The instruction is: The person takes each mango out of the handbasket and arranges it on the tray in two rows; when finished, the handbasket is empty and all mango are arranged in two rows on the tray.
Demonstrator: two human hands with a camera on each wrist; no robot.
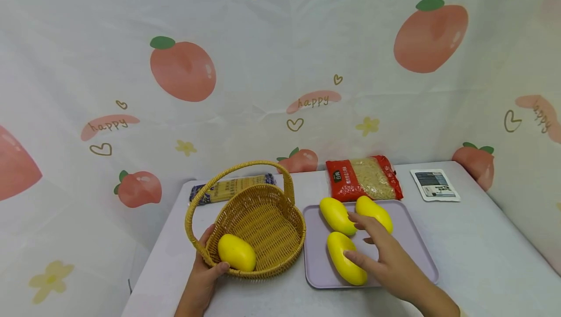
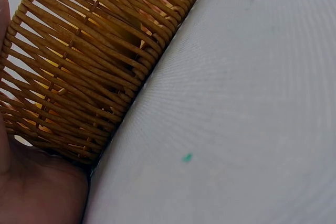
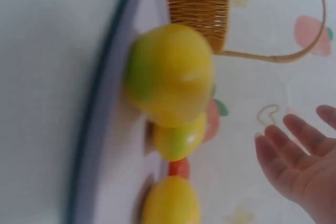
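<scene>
My left hand (image 1: 202, 278) grips the left side of a wicker basket (image 1: 273, 232), thumb over the rim and fingers around the outside. One yellow mango (image 1: 236, 252) lies inside, by that thumb. In the left wrist view the woven wall (image 2: 89, 61) stands against the palm. Over a pale purple tray (image 1: 414, 258), my right hand (image 1: 390, 263) hovers with fingers spread and holds nothing. Three mangoes lie on the tray: a front one (image 1: 346, 263) nearest the thumb, a back left one (image 1: 336, 215) and a back right one (image 1: 376, 213). The right wrist view shows the open palm (image 3: 302, 169) apart from them.
Behind the basket lies a pack of noodles (image 1: 236, 188), partly hidden by the handle. A red and clear bag (image 1: 364, 178) lies against the tray's back edge. Farther right is a flat white packet (image 1: 435, 185). A printed cloth (image 1: 245, 127) hangs behind the white table (image 1: 473, 239).
</scene>
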